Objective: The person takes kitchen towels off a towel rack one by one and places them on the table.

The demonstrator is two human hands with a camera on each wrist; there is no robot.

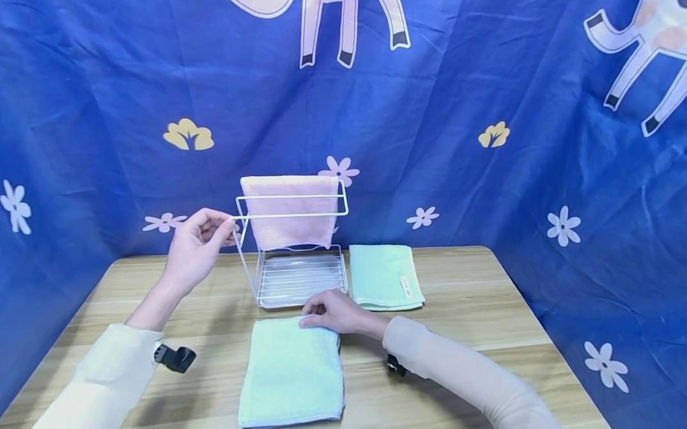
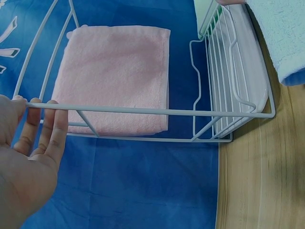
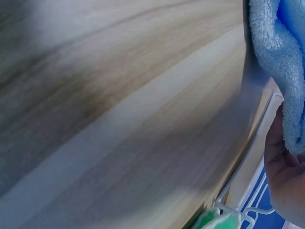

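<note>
A white wire rack (image 1: 294, 215) stands at the back of the table, with a folded pink towel (image 1: 292, 231) hanging on its upper rear part. My left hand (image 1: 198, 246) holds the rack's upper left front corner, thumb and fingers around the wire. In front of the rack lies a folded pale blue towel (image 1: 293, 376), its underside a deeper blue in the right wrist view. At that towel's far edge, my right hand (image 1: 339, 311) pinches the cloth near the right corner. Some right fingertips are hidden by the towel in the right wrist view.
A folded mint-green towel (image 1: 380, 270) with a small label lies just right of the rack. The rack's base has wire slats over a pale tray (image 2: 255, 57). Behind the wooden table (image 1: 468, 311) hangs a blue patterned curtain (image 1: 408, 122).
</note>
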